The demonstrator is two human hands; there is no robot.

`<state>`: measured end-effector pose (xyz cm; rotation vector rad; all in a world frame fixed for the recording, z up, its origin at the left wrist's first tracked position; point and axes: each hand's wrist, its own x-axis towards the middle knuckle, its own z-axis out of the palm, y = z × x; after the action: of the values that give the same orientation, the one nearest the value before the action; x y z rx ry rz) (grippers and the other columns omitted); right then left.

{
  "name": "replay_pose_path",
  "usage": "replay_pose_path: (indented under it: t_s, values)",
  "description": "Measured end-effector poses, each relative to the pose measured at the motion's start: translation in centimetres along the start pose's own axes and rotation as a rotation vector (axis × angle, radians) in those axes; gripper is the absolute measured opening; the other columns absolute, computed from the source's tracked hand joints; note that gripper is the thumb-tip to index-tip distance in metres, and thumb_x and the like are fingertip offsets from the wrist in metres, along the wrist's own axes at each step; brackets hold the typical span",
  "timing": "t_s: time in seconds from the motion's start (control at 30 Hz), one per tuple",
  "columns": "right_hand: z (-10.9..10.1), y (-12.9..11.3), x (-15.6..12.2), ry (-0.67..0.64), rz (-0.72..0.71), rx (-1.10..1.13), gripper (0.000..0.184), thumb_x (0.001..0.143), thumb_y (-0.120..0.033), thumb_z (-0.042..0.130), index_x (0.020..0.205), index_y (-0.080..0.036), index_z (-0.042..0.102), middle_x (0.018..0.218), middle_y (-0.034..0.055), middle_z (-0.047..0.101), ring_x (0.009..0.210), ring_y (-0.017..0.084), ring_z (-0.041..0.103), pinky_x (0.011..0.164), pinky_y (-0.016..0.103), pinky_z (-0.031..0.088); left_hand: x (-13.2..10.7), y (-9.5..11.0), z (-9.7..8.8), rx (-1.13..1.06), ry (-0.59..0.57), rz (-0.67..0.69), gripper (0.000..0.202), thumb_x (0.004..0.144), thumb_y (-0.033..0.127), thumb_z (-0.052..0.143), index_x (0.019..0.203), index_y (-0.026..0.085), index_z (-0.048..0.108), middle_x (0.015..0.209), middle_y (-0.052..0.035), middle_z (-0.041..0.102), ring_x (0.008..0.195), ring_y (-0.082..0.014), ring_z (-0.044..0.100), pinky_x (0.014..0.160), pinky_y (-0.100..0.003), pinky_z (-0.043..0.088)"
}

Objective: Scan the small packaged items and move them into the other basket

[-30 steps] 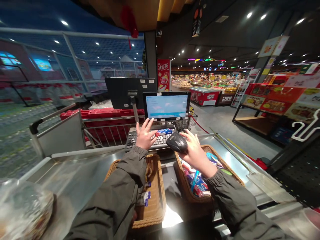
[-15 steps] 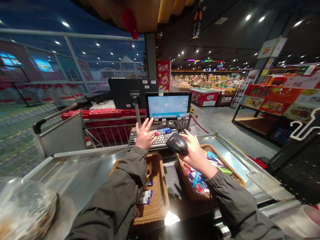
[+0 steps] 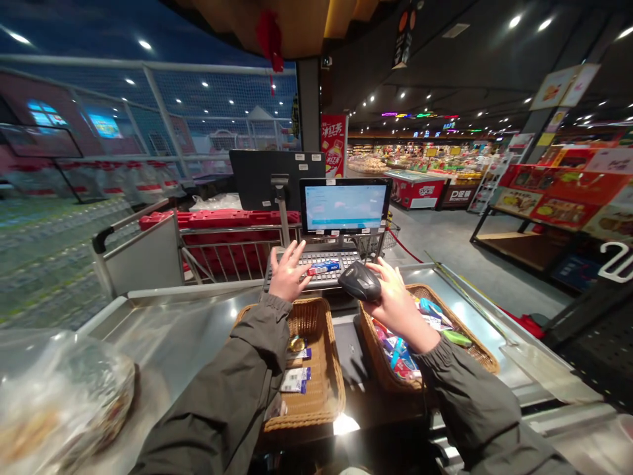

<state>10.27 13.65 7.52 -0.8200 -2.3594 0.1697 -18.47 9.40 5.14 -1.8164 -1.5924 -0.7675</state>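
Observation:
My left hand pinches one end of a slim blue packet with a red end, fingers otherwise spread. The packet is held over the keyboard; what it contains I cannot tell. A black barcode scanner is gripped in my right hand, its head pointing left toward the packet. Below my left forearm is a wicker basket with a few small packets inside. Under my right wrist stands a second wicker basket, filled with colourful packaged goods.
Behind the keyboard stands a lit monitor, with a second screen turned away beside it. A clear plastic bag lies on the metal counter at left. Beyond are a shopping cart and a shelf of boxes.
The whole view has shifted, so the counter and screens appear farther right. The blue packet has turned slightly in my left hand. Both hands keep their holds.

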Motion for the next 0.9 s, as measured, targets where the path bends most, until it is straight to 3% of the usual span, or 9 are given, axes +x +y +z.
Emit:
replay_pose_path:
  t_s: [0.43,0.7,0.9]
  values:
    - [3.0,-1.1,0.7,-0.03,-0.035,0.04,0.047,0.07,-0.02,0.059,0.117,-0.017,0.063,0.141,0.0161,0.05,0.144,0.041,0.026,0.112,0.069,0.02,-8.1,-1.2,0.2,0.025,-0.222,-0.051,0.014,0.084,0.027,0.065,0.093,0.024,0.074,0.153,-0.0128,0.04,0.142,-0.0331,0.036,0.114,-0.069,0.01]
    - [4.2,-1.6,0.9,-0.055,-0.018,0.051,0.042,0.072,-0.021,0.059,0.113,-0.017,0.064,0.14,0.0157,0.051,0.145,0.041,0.026,0.113,0.07,0.02,-13.9,-0.8,3.0,-0.051,-0.449,-0.008,0.014,0.086,0.028,0.062,0.087,0.023,0.075,0.155,-0.0123,0.037,0.143,-0.033,0.034,0.114,-0.071,0.008]
    - [4.6,-1.7,1.0,-0.057,-0.023,0.056,0.044,0.072,-0.02,0.059,0.115,-0.018,0.064,0.139,0.0157,0.052,0.144,0.042,0.027,0.111,0.071,0.022,-16.5,-0.8,5.3,-0.092,-0.604,0.015,0.011,0.08,0.028,0.068,0.085,0.024,0.077,0.156,-0.0095,0.036,0.143,-0.0352,0.032,0.116,-0.069,0.002]
